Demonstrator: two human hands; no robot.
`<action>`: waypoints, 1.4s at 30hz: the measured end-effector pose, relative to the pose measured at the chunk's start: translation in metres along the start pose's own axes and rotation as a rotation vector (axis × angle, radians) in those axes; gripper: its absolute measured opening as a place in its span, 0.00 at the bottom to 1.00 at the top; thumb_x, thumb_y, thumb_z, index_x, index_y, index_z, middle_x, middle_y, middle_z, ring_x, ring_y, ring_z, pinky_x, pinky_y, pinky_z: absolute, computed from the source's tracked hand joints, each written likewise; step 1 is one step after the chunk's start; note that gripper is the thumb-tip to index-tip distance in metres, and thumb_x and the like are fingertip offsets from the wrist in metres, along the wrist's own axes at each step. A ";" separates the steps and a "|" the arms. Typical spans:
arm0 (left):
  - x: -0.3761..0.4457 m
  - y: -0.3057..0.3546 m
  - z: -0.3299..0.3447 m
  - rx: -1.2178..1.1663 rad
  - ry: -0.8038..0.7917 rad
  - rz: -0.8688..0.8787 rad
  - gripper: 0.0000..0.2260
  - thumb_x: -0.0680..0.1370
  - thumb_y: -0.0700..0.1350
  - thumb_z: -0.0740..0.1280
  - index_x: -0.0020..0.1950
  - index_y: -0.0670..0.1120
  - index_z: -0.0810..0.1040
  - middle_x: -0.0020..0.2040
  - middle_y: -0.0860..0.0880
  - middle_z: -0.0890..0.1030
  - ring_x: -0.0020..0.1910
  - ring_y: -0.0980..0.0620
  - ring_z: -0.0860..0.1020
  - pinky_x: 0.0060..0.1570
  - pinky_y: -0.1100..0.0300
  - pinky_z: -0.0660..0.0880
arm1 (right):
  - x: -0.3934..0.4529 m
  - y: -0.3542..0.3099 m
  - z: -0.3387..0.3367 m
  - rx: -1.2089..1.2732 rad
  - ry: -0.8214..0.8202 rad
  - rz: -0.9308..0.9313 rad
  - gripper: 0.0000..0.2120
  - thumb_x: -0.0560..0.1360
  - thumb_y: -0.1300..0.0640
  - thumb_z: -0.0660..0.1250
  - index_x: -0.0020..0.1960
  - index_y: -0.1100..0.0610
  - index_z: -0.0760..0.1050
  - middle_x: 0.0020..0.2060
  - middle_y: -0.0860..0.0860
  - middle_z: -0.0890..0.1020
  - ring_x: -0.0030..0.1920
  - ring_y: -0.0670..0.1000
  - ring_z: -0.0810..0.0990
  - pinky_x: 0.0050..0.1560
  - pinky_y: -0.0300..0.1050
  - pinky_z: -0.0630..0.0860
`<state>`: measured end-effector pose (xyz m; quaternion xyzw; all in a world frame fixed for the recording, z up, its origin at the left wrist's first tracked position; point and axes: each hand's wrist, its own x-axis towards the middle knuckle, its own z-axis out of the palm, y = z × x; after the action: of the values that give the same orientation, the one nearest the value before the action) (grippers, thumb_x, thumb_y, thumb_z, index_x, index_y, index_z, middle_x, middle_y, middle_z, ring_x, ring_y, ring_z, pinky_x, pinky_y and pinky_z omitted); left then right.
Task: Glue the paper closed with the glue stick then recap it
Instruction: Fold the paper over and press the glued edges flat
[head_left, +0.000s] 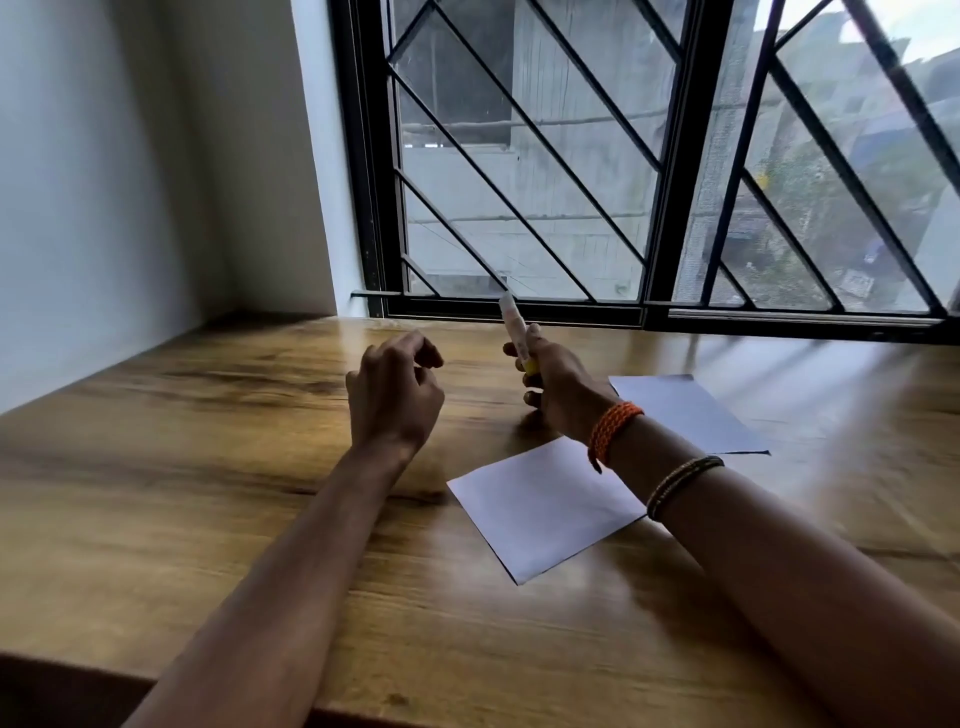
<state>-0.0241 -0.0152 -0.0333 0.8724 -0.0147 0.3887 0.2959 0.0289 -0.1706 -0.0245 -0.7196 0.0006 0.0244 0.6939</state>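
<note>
Head view shows your right hand (558, 387) near the frame's center, its grip wrapped around the glue stick (516, 328), which points up and slightly left toward the window (644, 156). Your left hand (393, 392) hovers just left of it, fingers loosely curled and pinching nothing. White paper (540, 506) lies flat on the wooden desk (208, 441) under your right forearm, lower center-right; a second sheet (685, 410) lies farther right.
</note>
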 end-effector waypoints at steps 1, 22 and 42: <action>0.000 0.000 0.000 0.007 0.004 -0.010 0.11 0.71 0.34 0.59 0.45 0.46 0.78 0.48 0.48 0.82 0.49 0.44 0.78 0.50 0.46 0.75 | 0.001 0.000 0.002 -0.009 -0.008 -0.003 0.21 0.81 0.44 0.50 0.45 0.54 0.77 0.39 0.48 0.73 0.38 0.47 0.67 0.39 0.41 0.64; 0.000 -0.009 -0.002 -0.086 0.178 -0.283 0.11 0.70 0.33 0.60 0.47 0.44 0.77 0.48 0.45 0.81 0.49 0.46 0.77 0.41 0.58 0.70 | 0.001 0.017 0.018 -0.818 -0.012 -0.427 0.20 0.69 0.34 0.66 0.48 0.49 0.72 0.43 0.44 0.78 0.50 0.48 0.78 0.60 0.56 0.66; -0.029 0.014 -0.013 -0.181 -0.188 0.287 0.09 0.72 0.32 0.63 0.44 0.44 0.78 0.43 0.51 0.80 0.39 0.55 0.76 0.39 0.72 0.70 | -0.120 0.006 -0.034 -1.628 -0.236 -0.296 0.40 0.71 0.27 0.42 0.74 0.51 0.57 0.73 0.57 0.64 0.71 0.60 0.63 0.68 0.65 0.52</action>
<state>-0.0561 -0.0258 -0.0394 0.8638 -0.2015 0.3408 0.3118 -0.0898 -0.2089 -0.0247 -0.9815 -0.1846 0.0011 -0.0512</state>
